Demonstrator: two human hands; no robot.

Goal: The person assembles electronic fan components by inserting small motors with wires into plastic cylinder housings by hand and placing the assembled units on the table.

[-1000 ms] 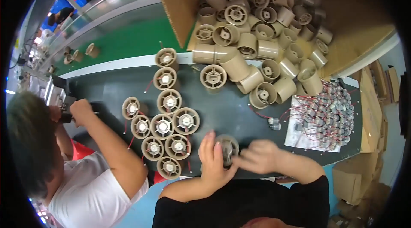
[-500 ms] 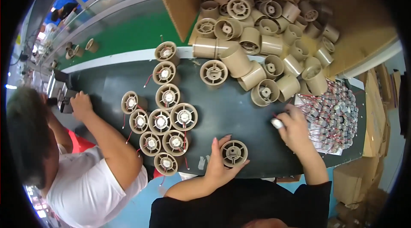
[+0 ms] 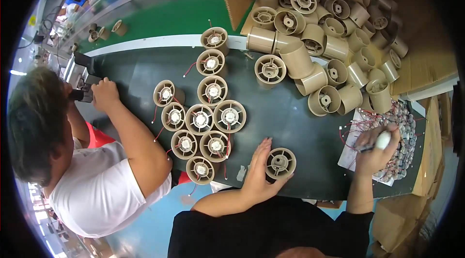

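tan plastic housing point(image 3: 280, 163) sits on the dark bench near its front edge, open end up. left hand point(image 3: 257, 173) lies loosely open, fingers curved against the housing's left side. right hand point(image 3: 378, 149) is closed around a white tool point(image 3: 383, 140) over the pile of small wired motors point(image 3: 395, 134).

Dark work table point(image 3: 286, 112). Lying directly on it: a cluster of tan round fan housings with fitted motors and red leads point(image 3: 203, 117) at centre-left; one empty tan housing point(image 3: 280, 163) near the front edge; a spilled pile of empty tan housings point(image 3: 329, 64) at rear right; a sheet bearing small wired motors point(image 3: 402, 137) at far right.
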